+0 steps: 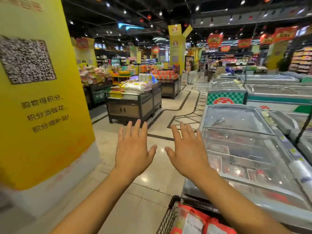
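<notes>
I stand in a supermarket aisle with both arms stretched forward. My left hand (134, 149) is held out flat, palm down, fingers spread, holding nothing. My right hand (186, 152) is beside it in the same pose, also holding nothing. Both hover in the air above the tiled floor (152, 186). Below my right forearm is a black wire shopping cart (168, 218) with red and white food packs (194, 220) in it; neither hand touches the cart.
A yellow pillar (42, 98) with a QR code stands close on the left. Glass-topped chest freezers (244, 149) line the right side. A dark display stand (133, 105) with bagged goods stands ahead on the left. The tiled aisle runs forward between them; people stand far off.
</notes>
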The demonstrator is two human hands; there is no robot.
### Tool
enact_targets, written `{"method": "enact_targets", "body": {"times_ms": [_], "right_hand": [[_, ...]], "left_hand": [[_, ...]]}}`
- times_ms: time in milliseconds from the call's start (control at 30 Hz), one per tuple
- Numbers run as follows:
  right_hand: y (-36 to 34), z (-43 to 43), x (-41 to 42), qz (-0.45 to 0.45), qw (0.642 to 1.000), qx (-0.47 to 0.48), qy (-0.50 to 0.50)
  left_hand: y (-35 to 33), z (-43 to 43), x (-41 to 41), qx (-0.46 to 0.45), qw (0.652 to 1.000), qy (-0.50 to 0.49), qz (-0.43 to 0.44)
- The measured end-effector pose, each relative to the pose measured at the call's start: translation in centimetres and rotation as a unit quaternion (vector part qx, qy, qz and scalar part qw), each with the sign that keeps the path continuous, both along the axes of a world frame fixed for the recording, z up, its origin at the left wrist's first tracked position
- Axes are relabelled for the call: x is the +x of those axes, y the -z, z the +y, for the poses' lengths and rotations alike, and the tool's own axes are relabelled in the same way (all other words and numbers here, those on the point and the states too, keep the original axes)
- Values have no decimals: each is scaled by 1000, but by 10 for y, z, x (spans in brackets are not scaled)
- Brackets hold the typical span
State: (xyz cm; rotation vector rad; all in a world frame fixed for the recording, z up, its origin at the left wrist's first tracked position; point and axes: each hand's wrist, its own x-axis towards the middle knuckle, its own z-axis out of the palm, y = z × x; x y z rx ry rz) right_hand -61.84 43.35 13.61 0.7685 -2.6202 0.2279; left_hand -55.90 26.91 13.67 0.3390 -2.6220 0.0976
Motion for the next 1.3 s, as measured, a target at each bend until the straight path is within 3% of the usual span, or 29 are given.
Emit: {"method": "enact_targets", "body": {"times_ms": [267,500,867,1300], "right_hand": [[-7,-62,17,-12,988,1,-151],[5,-128,74,-8,953,18,-301],[20,-255,271,1,850,45,-524],[34,-358,536,22,711,78,-698]], "left_hand": [[-6,-27,66,-4,984,-176,-2],[6,-52,162,14,948,-318,-28],[26,-90,373,65,835,-545,-42],[59,-132,625,95,706,-701,-9]]}}
